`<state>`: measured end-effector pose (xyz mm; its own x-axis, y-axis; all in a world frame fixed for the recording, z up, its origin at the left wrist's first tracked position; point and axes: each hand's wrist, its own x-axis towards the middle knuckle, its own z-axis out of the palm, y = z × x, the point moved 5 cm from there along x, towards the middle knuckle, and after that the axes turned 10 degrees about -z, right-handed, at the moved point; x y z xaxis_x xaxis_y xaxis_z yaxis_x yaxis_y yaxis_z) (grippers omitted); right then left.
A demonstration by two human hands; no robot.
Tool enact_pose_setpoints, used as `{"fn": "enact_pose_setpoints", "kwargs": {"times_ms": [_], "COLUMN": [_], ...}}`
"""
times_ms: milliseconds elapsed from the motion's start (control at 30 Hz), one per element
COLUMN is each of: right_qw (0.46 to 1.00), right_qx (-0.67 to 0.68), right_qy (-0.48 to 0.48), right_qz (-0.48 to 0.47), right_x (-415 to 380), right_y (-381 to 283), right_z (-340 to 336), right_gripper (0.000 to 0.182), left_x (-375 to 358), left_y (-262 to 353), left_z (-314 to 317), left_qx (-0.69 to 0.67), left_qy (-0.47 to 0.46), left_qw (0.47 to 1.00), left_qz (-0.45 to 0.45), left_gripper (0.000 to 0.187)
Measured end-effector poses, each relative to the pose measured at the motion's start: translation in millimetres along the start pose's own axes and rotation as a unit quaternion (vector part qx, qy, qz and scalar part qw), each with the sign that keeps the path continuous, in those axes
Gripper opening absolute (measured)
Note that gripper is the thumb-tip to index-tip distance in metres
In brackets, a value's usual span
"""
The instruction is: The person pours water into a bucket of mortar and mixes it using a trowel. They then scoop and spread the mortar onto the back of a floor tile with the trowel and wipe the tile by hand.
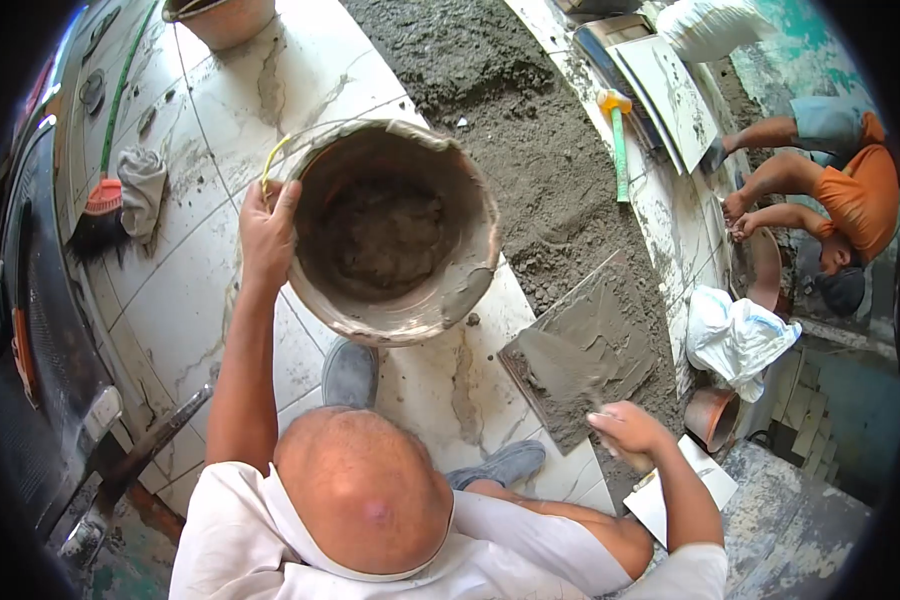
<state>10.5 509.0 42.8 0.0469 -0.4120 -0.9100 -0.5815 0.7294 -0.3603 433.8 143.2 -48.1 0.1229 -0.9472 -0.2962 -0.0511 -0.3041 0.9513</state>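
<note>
My left hand (268, 225) is closed on the rim of a mortar-crusted bucket (478, 210), by its wire handle with a yellow piece. The bucket is tilted toward me, and wet grey mortar (390, 235) lies in its bottom. In my right hand (630, 430) is a trowel (562, 362), its blade blurred by motion over a tile (518, 372). Spread mortar (615, 335) covers most of that tile, which lies partly on the rough mortar bed (550, 190) and partly on the white floor tiles. My fingers hide part of the trowel's handle.
A green-handled hammer (619, 150) lies beyond the bed, near stacked tiles (670, 100). At right, a person in orange (860, 200) works with both hands low. A white sack (735, 335), small bucket (712, 415), broom (105, 200) and second bucket (225, 20) stand around.
</note>
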Motion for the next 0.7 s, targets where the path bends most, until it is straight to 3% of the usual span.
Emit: {"fn": "enact_pose_setpoints", "kwargs": {"times_ms": [133, 200, 267, 367, 500, 567, 700], "right_qw": [0.980, 0.918, 0.868, 0.843, 0.867, 0.876, 0.920], "right_qx": [-0.162, -0.363, -0.464, -0.503, -0.476, -0.482, -0.382], "right_qy": [0.110, 0.143, 0.171, 0.187, 0.150, 0.012, -0.072], "right_qz": [0.032, -0.070, -0.032, -0.035, -0.016, -0.006, -0.046], "right_x": [-52.6, -43.8, -26.6, 6.1, 60.7, 79.0, 103.6], "right_y": [-118.8, -151.7, -179.2, -207.5, -177.6, -163.6, -131.8], "right_z": [-49.1, -67.9, -77.9, -77.8, -54.6, -24.5, 18.4], "right_gripper": [0.039, 0.036, 0.033, 0.033, 0.031, 0.028, 0.037], "left_x": [-44.3, -58.3, -70.9, -89.1, -101.3, -104.4, -106.9], "left_y": [36.4, 44.0, 55.3, 71.0, 77.3, 76.6, 74.3], "left_z": [41.0, 60.2, 73.4, 87.2, 98.7, 102.0, 105.8], "left_qx": [0.046, 0.045, 0.117, 0.160, 0.145, 0.139, 0.152], "left_qy": [-0.021, -0.052, -0.055, -0.075, -0.089, -0.092, -0.105], "left_qw": [0.997, 0.994, 0.985, 0.977, 0.971, 0.970, 0.957], "left_qz": [0.051, 0.082, 0.112, 0.121, 0.169, 0.176, 0.223], "left_gripper": [0.024, 0.023, 0.024, 0.022, 0.022, 0.021, 0.020]}}
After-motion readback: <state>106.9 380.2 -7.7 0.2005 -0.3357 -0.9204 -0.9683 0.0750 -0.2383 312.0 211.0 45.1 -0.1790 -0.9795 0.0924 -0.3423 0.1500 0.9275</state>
